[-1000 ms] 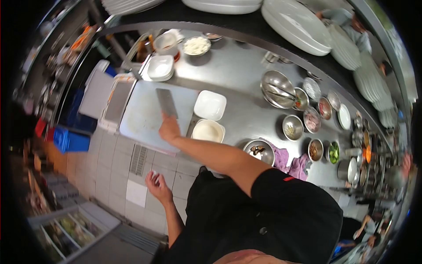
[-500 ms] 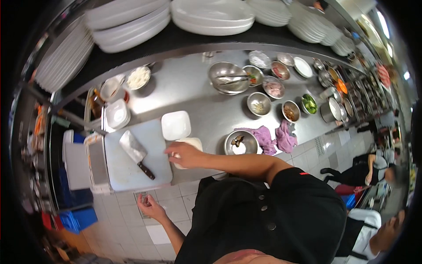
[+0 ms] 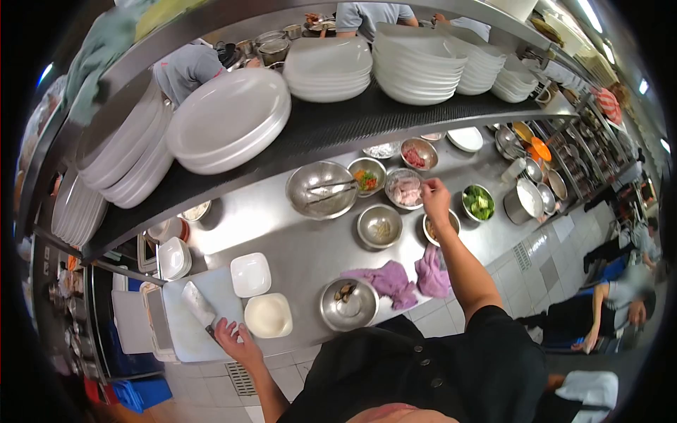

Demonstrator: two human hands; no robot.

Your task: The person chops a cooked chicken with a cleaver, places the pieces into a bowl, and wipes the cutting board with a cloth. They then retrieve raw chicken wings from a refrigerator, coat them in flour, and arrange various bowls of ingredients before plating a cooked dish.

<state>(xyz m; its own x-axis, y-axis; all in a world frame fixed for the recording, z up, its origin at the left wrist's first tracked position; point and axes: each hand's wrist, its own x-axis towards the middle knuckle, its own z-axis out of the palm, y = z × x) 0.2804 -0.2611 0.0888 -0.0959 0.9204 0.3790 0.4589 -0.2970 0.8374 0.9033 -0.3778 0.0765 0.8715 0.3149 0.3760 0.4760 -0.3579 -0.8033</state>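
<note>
My right hand (image 3: 436,199) reaches across the counter to a small metal bowl (image 3: 388,199) of pale pink raw meat pieces (image 3: 405,189); its fingers close at the bowl's right rim. Beneath that forearm a bowl of brown food (image 3: 431,231) is partly covered. My left hand (image 3: 237,341) hovers with loosely curled, parted fingers beside the dark handle of a cleaver (image 3: 198,305). The cleaver lies on a white cutting board (image 3: 176,331), its handle partly hidden by the fingers. Right of the board sit a white square dish (image 3: 251,275) and a dish of cream-coloured contents (image 3: 268,315).
Near the front edge are a metal bowl with dark pieces (image 3: 349,303) and purple cloths (image 3: 391,283). Farther back stand a large bowl with tongs (image 3: 321,190), chopped peppers (image 3: 367,180), red meat (image 3: 415,156) and greens (image 3: 479,203). Stacked plates (image 3: 229,120) fill the overhead shelf.
My right hand has swung from the cream-coloured dish out to the bowl of pink meat. The left hand has risen from below the board to beside the cleaver handle. The view has shifted.
</note>
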